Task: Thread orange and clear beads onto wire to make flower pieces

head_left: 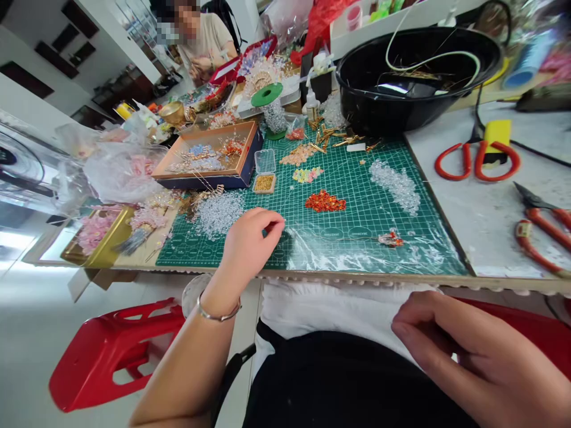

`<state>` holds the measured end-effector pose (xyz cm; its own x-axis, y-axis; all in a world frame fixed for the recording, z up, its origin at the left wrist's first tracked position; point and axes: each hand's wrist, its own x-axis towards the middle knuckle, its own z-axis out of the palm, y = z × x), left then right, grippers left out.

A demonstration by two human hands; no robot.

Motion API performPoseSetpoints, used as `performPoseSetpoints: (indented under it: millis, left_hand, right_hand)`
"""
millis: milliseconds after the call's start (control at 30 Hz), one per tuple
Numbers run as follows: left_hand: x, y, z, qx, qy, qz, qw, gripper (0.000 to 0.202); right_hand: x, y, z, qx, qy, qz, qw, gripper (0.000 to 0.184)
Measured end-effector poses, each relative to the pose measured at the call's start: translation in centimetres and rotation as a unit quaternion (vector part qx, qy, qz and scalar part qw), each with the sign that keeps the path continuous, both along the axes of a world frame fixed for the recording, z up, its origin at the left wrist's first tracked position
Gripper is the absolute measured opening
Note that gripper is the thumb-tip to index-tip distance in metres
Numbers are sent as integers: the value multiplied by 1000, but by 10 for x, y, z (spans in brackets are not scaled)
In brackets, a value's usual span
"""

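Mat [285,199]: green, gridded.
Right hand [495,351]: short of the mat's near edge, fingers curled; whether it pinches anything, one cannot tell.
Left hand [248,245]: over the mat's near part, thumb and forefinger pressed together, apparently on wire.
Sprig [391,239]: mat's near right; probably light, fragile; best held beneath its beads.
Wire [357,239]: left of sprig; likely springy, easily kinked.

Grn mat [366,208] w/ wht grid, orng-red bits [325,201].

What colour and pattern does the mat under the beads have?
The mat is green with a pale grid, best seen in the head view.
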<state>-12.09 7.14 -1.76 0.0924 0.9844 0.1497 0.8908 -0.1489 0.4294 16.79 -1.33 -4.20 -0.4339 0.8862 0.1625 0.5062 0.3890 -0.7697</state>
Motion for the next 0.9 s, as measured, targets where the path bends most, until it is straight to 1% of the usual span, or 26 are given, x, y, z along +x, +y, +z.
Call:
performPoseSetpoints:
  millis: [33, 67, 100, 133, 167, 233, 267, 300, 333, 367, 400, 433, 533, 567, 600, 633, 767, 900]
  left_hand:
    - [8, -8, 5, -14, -91, -4, 996, 12]
    - [18, -17, 9, -50, -207, -13, 977, 10]
    - [28, -27, 12, -104, -316, -26, 943, 9]
    - [40, -37, 14, -161, -404, -42, 899, 8]
    - [52, -46, 14, -216, -471, -52, 854, 6]
    - [71, -60, 10, -292, -569, -56, 767, 7]
    - [79, -65, 8, -315, -602, -52, 732, 9]
    - [84, -68, 5, -329, -626, -49, 706, 12]
    - [88, -71, 3, -336, -641, -47, 688, 13]
    - [90, -73, 1, -341, -649, -46, 679, 13]
    - [91, -74, 0, -343, -650, -48, 676, 13]
    - [91, -75, 1, -344, -646, -51, 680, 14]
    - [91, -78, 4, -342, -615, -54, 709, 11]
    - [91, -78, 6, -342, -610, -53, 713, 9]
    - [92, -79, 7, -344, -614, -51, 709, 7]
    - [93, -80, 7, -348, -624, -49, 698, 7]
    - [98, -81, 8, -371, -678, -40, 634, 9]
    - [101, -81, 7, -384, -710, -2, 590, 10]
  right_hand:
    - [1, 0, 3, 4, 12, -11, 1000, 10]
    - [1, 0, 7, 9, 23, -25, 999, 10]
    - [2, -1, 11, 15, 34, -38, 999, 9]
    - [2, -2, 16, 22, 42, -52, 998, 7]
    - [2, -3, 19, 31, 48, -59, 997, 6]
    - [2, -6, 25, 49, 54, -68, 995, 6]
    - [3, -8, 27, 55, 56, -71, 994, 7]
    - [3, -10, 28, 62, 56, -73, 994, 8]
    - [4, -12, 29, 66, 56, -74, 993, 9]
    - [5, -13, 29, 68, 57, -72, 993, 8]
    - [6, -15, 29, 68, 58, -72, 993, 8]
    - [7, -16, 28, 66, 57, -69, 994, 8]
    - [8, -19, 27, 63, 58, -62, 994, 10]
    - [9, -20, 27, 68, 58, -62, 994, 10]
    - [9, -21, 27, 75, 55, -61, 994, 11]
    - [10, -21, 26, 80, 52, -62, 994, 10]
    - [12, -24, 27, 102, 40, -58, 992, 12]
    - [11, -21, 31, 138, 15, -50, 989, 12]
